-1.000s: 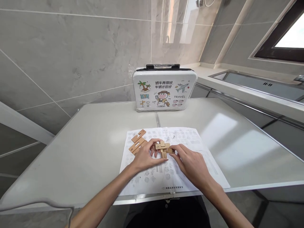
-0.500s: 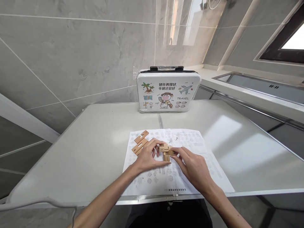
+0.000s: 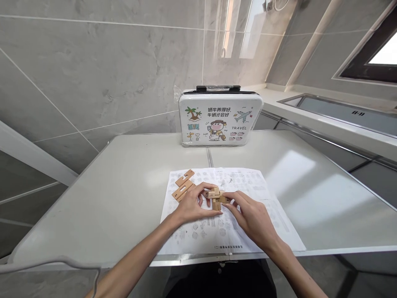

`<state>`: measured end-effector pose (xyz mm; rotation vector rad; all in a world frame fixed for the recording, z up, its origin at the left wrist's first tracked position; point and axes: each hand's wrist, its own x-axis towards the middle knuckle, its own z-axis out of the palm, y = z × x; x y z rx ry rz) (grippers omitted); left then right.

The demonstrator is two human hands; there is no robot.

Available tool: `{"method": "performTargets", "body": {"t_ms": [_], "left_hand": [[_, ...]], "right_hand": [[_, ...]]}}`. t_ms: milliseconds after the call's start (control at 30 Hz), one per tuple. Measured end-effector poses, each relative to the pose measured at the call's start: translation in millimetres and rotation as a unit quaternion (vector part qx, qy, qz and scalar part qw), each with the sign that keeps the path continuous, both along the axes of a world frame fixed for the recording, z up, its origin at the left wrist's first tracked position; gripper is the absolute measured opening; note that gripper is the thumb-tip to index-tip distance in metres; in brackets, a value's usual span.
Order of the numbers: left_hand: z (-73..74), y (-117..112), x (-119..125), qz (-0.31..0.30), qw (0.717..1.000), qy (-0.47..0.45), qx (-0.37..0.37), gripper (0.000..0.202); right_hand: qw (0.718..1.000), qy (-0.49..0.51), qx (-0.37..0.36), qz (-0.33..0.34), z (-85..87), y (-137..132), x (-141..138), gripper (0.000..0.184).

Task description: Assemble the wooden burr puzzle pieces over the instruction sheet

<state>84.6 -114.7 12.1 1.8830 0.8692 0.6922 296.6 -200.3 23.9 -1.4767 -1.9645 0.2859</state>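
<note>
A small cluster of interlocked wooden puzzle pieces (image 3: 216, 197) stands on a printed instruction sheet (image 3: 248, 186) near the table's front edge. My left hand (image 3: 194, 203) grips the cluster from the left, fingers curled round it. From the right, my right hand (image 3: 251, 215) pinches the same cluster with thumb and forefinger. Two loose notched wooden pieces (image 3: 183, 185) lie on the sheet just left of my left hand.
The grey table (image 3: 124, 186) has a seam down its middle. A white cartoon-printed carry case (image 3: 218, 119) stands upright at its far edge against the tiled wall. A counter with a recessed sink (image 3: 341, 111) runs along the right.
The view shifted slightly between frames. Both hands stay on the wooden cluster with only small finger movements. The loose pieces have not moved.
</note>
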Motion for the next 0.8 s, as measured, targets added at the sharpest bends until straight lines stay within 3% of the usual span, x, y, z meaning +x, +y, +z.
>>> {"method": "performTargets", "body": {"t_ms": [400,600,800], "left_hand": [[-3.0,2,-1,0.008,1.0,-0.022,-0.016,0.069],[-4.5,2,0,-0.009,0.999,-0.043,-0.02,0.067],[-4.6,2,2,-0.001,0.998,-0.042,-0.04,0.071]], "right_hand": [[0.999,0.034,0.011,-0.023,-1.5,4,-6,0.021],[0.998,0.068,0.003,-0.012,-6.7,3,-5,0.021],[0.997,0.052,0.036,-0.044,-15.9,3,-6,0.024]]}}
